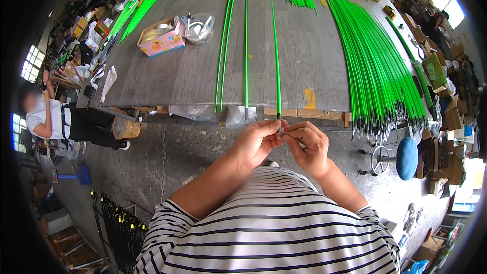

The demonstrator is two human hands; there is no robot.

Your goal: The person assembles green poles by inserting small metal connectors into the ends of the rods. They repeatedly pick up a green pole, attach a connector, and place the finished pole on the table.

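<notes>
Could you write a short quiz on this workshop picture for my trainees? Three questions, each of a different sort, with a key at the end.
1. True or false: the blue stool is on the right side of the picture, beyond the person's right hand.

2. Multiple choice: what stands beside the pink box on the table?
A) a blue bucket
B) a clear plastic tub
C) a white teapot

3. Fill in the gap: the person's left hand holds the near end of a rod that is mostly ____ in colour.

Key: 1. True. 2. B. 3. Green.
</notes>
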